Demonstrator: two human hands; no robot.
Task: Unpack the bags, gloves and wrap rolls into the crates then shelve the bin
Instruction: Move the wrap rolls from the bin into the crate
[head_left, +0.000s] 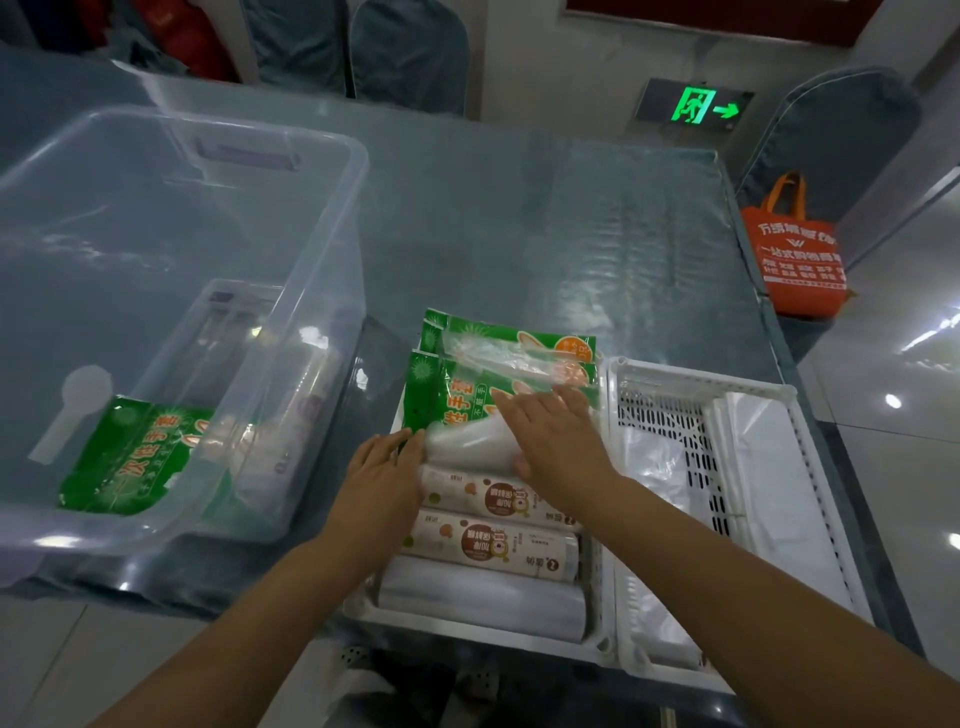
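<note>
A white crate (478, 631) near the table's front edge holds several wrap rolls (493, 545) lying side by side, with green glove packs (511, 358) stacked at its far end. Both hands rest on one pale roll (467, 439) between the glove packs and the printed rolls: my left hand (382, 467) at its left end, my right hand (556, 441) laid flat over its right end. A second white crate (696, 387) to the right holds clear plastic bags (769, 467). The big clear bin (291, 291) on the left still contains a green glove pack (130, 457) and a roll (306, 400).
The table (545, 218) has a shiny clear cover. An orange tote bag (795, 260) sits on a chair at the right edge. Blue-covered chairs (405, 52) stand behind the table. The crates sit close to the table's front edge.
</note>
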